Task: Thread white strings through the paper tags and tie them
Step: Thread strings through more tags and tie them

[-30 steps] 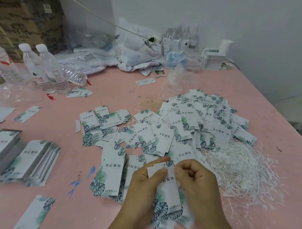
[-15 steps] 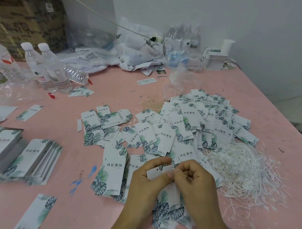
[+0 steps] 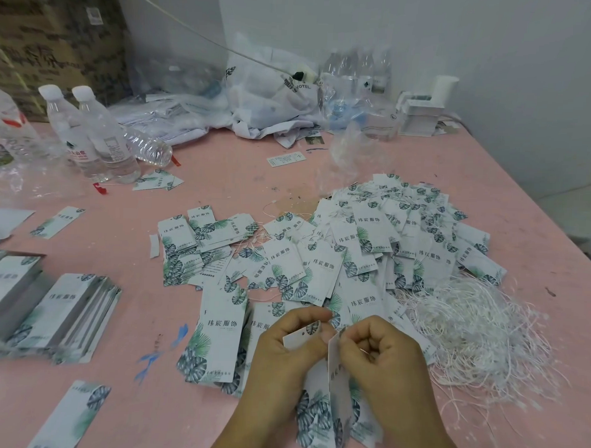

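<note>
Tags now split: hands (image 3: 336, 346) pinch 1 each.

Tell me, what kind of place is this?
Probably a small garment-tag packing workshop: a pink table heaped with printed paper tags, a tangle of white strings, and cardboard boxes stacked behind.

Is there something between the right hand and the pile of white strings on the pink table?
Nothing visible. The loose pile of thin white strings lies directly beside the right hand, on its right, with only bare pink table around.
</note>
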